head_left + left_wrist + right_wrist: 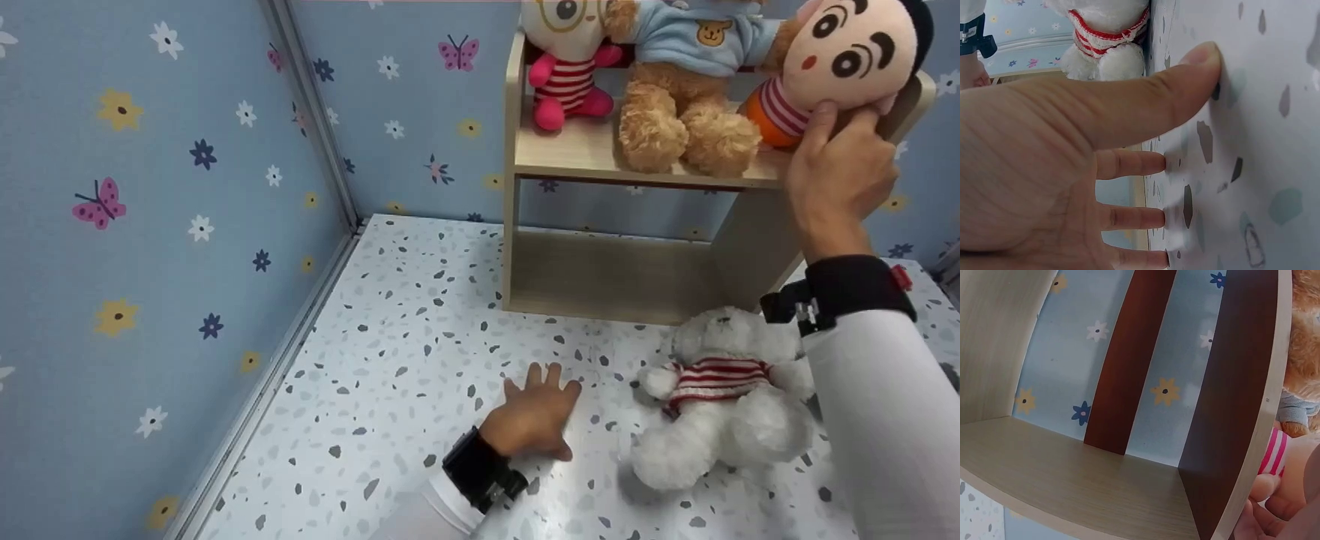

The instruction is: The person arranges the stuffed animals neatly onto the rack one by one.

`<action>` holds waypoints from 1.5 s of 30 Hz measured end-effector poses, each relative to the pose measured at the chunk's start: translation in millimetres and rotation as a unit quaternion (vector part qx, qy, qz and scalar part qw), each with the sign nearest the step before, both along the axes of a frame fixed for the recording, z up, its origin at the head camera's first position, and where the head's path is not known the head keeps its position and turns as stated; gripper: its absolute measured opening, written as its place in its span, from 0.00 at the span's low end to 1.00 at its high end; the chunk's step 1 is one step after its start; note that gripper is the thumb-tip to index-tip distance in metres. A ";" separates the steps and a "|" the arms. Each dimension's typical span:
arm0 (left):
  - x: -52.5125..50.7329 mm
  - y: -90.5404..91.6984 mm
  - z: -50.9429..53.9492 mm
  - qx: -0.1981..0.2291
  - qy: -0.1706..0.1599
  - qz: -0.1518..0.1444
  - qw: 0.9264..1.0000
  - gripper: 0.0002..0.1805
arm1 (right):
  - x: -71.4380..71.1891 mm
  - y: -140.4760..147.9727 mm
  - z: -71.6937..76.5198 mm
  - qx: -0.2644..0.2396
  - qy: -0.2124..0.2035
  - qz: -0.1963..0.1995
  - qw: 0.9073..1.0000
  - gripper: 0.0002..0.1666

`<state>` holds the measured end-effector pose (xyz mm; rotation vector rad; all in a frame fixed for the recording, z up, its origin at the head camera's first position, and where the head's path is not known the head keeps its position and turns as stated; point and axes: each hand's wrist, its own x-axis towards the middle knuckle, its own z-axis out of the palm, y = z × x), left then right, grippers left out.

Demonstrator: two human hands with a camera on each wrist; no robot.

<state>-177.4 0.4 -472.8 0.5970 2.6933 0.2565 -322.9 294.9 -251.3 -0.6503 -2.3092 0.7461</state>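
Note:
At the right end of the shelf's upper tier, my right hand [844,172] grips a plush doll [847,56] with a big round head, black hair and a striped top, just below its head. In the right wrist view its fingers [1264,520] show only partly at the lower right corner, by the doll's pink-and-white stripes [1275,451]. My left hand [534,416] rests with spread fingers on the speckled white tabletop [405,337]. A white teddy bear [720,420] in a red-striped sweater lies on its back to the right of that hand.
The wooden shelf [510,247] stands at the back of the table. A brown teddy bear [679,90] in a blue top and a pink striped plush toy [566,82] sit on its upper tier. A blue flowered wall panel [150,262] borders the left side.

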 end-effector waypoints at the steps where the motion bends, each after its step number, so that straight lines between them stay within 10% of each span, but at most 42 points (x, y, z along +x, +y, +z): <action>1: -0.1 -0.2 -0.1 0.000 0.000 0.000 1.000 0.56 | -1.2 -0.4 1.6 0.000 -0.007 -0.002 1.000 0.43; 16: -1.0 0.2 0.5 0.003 -0.006 0.007 1.000 0.56 | -15.2 1.0 12.5 -0.014 -0.104 -0.028 0.994 0.52; 28: -0.4 0.1 1.4 -0.009 -0.001 0.002 1.000 0.55 | -10.5 -3.2 27.0 -0.054 -0.010 -0.057 0.997 0.25; 45: -0.4 -1.0 2.5 -0.003 -0.016 0.007 1.000 0.57 | 2.3 -12.2 35.7 -0.058 0.113 -0.037 0.991 0.17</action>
